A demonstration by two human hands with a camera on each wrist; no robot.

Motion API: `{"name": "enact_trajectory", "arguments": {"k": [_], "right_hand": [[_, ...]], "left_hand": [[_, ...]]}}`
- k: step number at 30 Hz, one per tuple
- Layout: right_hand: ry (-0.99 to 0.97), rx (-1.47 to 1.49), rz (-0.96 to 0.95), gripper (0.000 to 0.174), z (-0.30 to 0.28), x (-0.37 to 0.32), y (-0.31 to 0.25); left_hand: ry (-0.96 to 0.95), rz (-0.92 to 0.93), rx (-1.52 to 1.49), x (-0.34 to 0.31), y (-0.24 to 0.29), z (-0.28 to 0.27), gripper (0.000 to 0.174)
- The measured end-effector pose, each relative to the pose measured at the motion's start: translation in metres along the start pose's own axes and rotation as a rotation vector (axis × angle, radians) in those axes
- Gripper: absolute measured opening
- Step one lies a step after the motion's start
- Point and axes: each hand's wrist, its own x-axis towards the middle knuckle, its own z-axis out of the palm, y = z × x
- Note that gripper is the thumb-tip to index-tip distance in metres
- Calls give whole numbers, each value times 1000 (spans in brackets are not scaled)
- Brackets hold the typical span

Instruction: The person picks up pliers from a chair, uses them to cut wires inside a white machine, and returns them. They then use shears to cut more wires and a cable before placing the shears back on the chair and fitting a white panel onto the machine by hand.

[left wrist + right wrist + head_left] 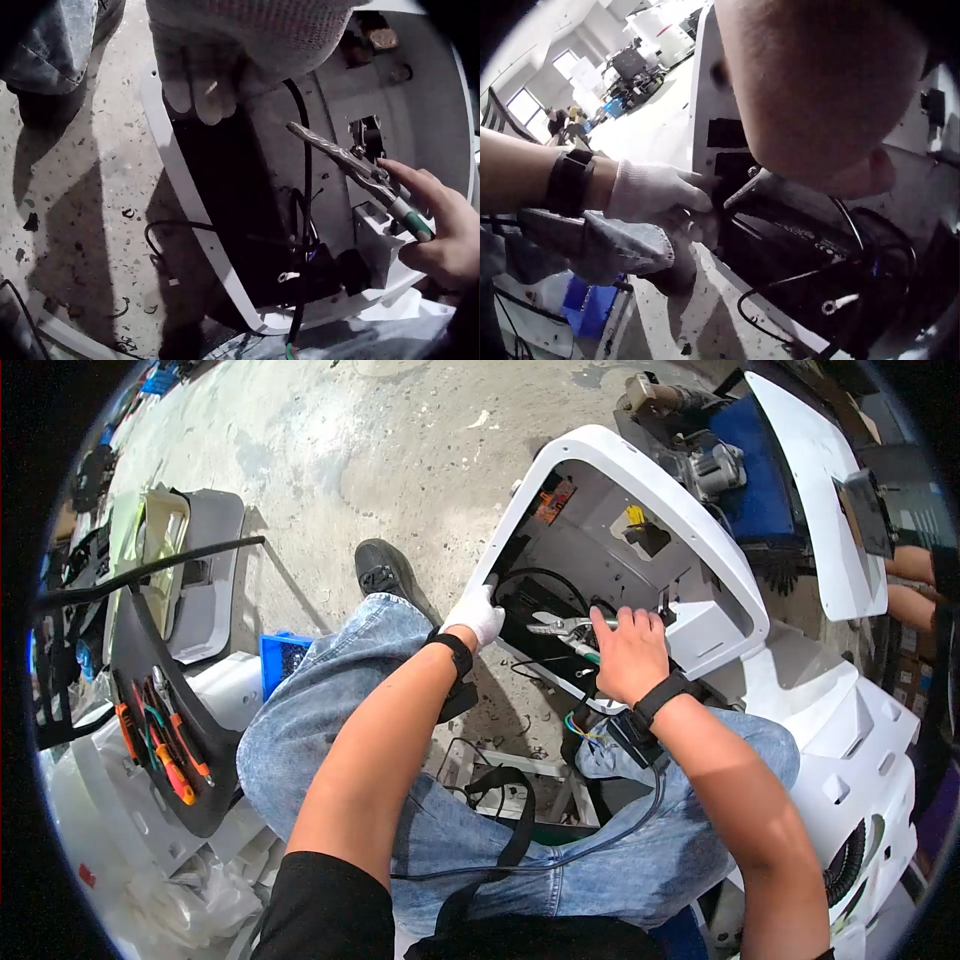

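My left hand [478,618], in a white knit glove, grips the left rim of a white housing [592,442]. In the left wrist view, its fingertips overlap the end of a long black block [225,187] inside. My bare right hand [632,652] holds metal pliers [560,626] with a green handle grip over the housing's opening. The pliers' tips point toward the left hand. Black cables [306,150] run through the housing, and a ring terminal [287,276] lies near its lower edge.
Screwdrivers [172,765] and other hand tools lie on a dark panel at the left. Beside my leg stands a blue bin [285,658]. Large white shell parts [850,730] stand at the right, near another person's arm [912,565]. A cable [560,860] crosses my lap.
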Motion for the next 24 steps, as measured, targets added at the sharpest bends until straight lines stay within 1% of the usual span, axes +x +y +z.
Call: {"name": "enact_trajectory", "arguments": {"k": [2,3,4,6,7,8,10,11,12,14,15,16,18,19,20,23,24], "right_hand": [[27,-47,-27,56,-7,13,-3],[2,-41,-37,54,-10,19,-5],[-8,-49,-44,54,-12,26,-6],[-81,-58,-64,53,-18,38,-10],[-115,-87,-84,58,-21,45,-12],[-119,-95,-96,58,-23,51,-16],[-188,-149,-125,58,-25,61,-24],[-210,-174,-142,57,-28,66,-30],[-213,-185,-156,57,-28,71,-35],[-269,-290,-158,54,-25,80,-45],[-256,-338,-162,49,-24,84,-50],[-257,-346,-171,49,-25,89,-55],[-415,-398,-86,45,-29,101,-66],[-471,-452,-83,46,-32,107,-72],[-472,-460,-90,46,-35,111,-78],[-581,-564,-63,43,-41,122,-93],[-578,-574,-67,43,-40,124,-98]], "left_hand": [[-55,-9,-86,6,-1,0,55],[-149,-62,-169,9,-4,-1,56],[-153,-68,-181,7,-3,-8,56],[-222,17,-53,3,-3,-19,56],[-181,38,-67,0,-7,-20,50],[-177,29,-79,-2,-10,-25,50],[-297,-4,-76,-7,-20,-37,41],[-272,-91,-191,-9,-33,-30,34],[-266,-100,-206,-13,-37,-29,34],[-288,-95,-90,-23,-46,-26,33],[-277,-115,-88,-24,-49,-22,32],[-273,-119,-99,-24,-51,-18,32],[-251,-130,-170,-24,-51,-9,32],[-278,-129,-239,-21,-52,-6,32],[-236,-130,-200,-20,-50,-3,32],[-228,-155,-208,-16,-47,-2,31],[-216,-167,-203,-17,-47,-2,30]]}}
